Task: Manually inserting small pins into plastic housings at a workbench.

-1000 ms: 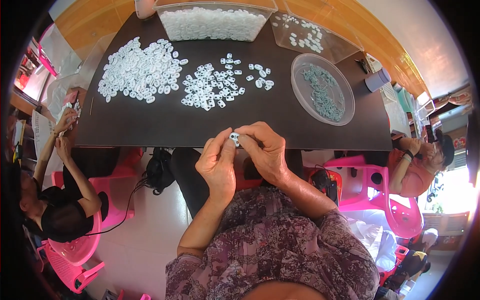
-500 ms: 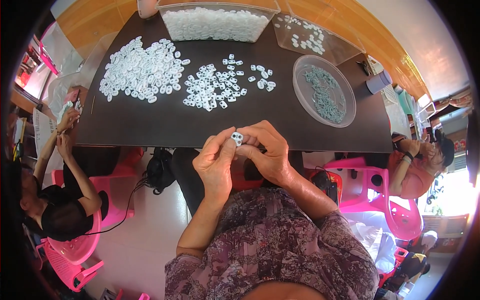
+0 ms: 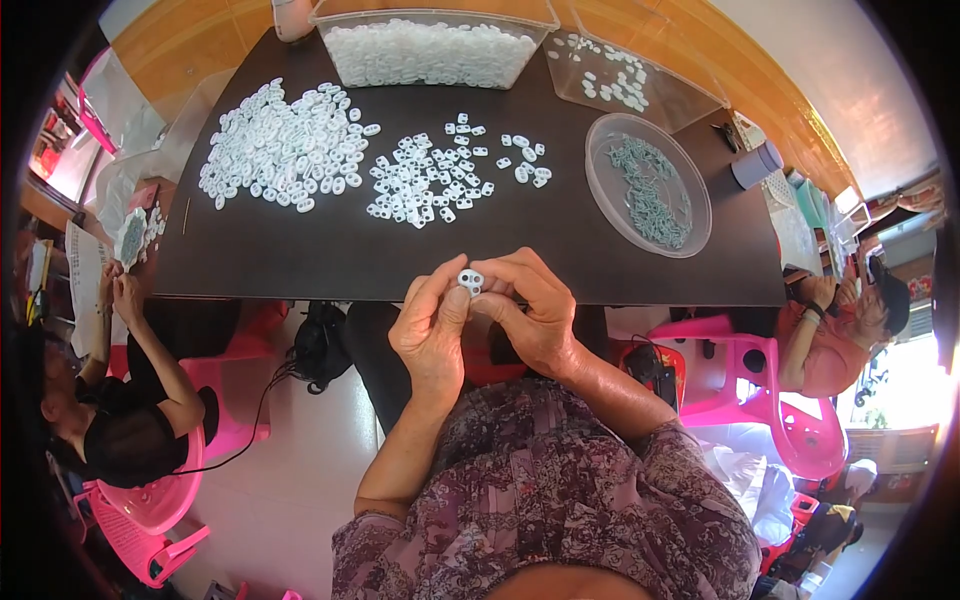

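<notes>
Just in front of the table's near edge, a small white plastic piece with dark round holes [image 3: 470,280] is pinched between both my hands. My left hand [image 3: 432,325] grips it with thumb and forefinger from the left. From the other side my right hand [image 3: 538,312] closes on it, fingers curled. Whether it is one part or two joined together I cannot make out. Beyond my hands lies a pile of small white two-holed pieces [image 3: 410,190], with a wider pile of white oval pieces [image 3: 285,145] to its left.
A round clear tray [image 3: 597,210] holds small teal parts [image 3: 645,185] at the right. Along the back stand a clear bin of white pieces [image 3: 430,55] and a shallower clear container [image 3: 690,108]. A grey-lavender cup [image 3: 757,165] is far right. People sit at both sides.
The white piece has turned between my fingers, showing a different face with its holes. My hands barely shift. At the left, another person's hand has drawn down from the small parts there.
</notes>
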Tool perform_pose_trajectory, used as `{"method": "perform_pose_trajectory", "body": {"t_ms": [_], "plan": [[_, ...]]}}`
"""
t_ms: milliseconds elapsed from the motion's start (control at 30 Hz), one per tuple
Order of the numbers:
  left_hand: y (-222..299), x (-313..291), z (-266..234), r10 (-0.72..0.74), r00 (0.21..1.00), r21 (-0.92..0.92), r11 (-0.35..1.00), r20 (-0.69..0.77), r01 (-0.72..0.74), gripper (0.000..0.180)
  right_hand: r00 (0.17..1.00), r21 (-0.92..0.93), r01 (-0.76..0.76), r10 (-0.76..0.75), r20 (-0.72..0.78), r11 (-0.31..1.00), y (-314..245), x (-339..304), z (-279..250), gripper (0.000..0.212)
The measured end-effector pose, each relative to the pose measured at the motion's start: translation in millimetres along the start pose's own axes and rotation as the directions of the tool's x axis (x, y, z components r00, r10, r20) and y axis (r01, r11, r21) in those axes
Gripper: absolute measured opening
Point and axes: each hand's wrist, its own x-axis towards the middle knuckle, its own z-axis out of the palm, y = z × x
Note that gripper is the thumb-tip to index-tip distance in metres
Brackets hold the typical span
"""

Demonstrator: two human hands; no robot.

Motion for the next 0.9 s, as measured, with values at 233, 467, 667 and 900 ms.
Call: {"method": "perform_pose_trajectory", "body": {"t_ms": [233, 467, 667, 900], "plan": [[-3.3, -1.6, 2.9, 0.056, 0.998, 0.015, 0.998, 0.011, -0.056, 0.023, 0.998, -0.002, 0.034, -0.034, -0.050, 0.999, 0.8, -2.0, 2.5, 0.029], [-5.7, -6.0, 5.3, 0.039, 0.999, -0.083, 0.996, -0.023, -0.040, 0.025, 0.990, -0.035, 0.115, -0.117, -0.074, 0.993, 2.4, -3.9, 6.2, 0.028], [-9.7, -8.3, 6.5, 0.053, 0.998, -0.119, 0.991, -0.046, -0.059, 0.024, 0.973, -0.098, 0.188, -0.199, -0.118, 0.977, 3.9, -4.4, 10.4, 0.026], [-9.5, -11.0, 8.5, 0.043, 0.997, -0.098, 0.994, -0.065, -0.050, 0.023, 0.961, -0.122, 0.224, -0.241, -0.139, 0.967, 8.1, -5.0, 12.8, 0.025]]}}
